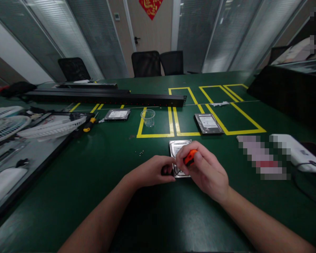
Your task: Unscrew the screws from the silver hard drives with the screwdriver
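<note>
A silver hard drive (173,144) lies flat on the green table in front of me, partly covered by my hands. My left hand (158,170) grips its left edge, fingers curled toward the lower left corner. In my right hand (209,170) is a screwdriver (191,157) with an orange and black handle, held above the drive; its thin shaft slants down toward the drive's lower left part. Whether the tip sits in a screw is hidden by my fingers. Several tiny screws (141,153) are scattered on the table left of the drive.
A clear plastic cup (148,118) stands beyond the screws. Two other hard drives lie farther off, one left (117,114) and one right (209,123). A yellow and black screwdriver (90,124) rests by a cluttered tray. Long black bars (107,97) lie across the back left.
</note>
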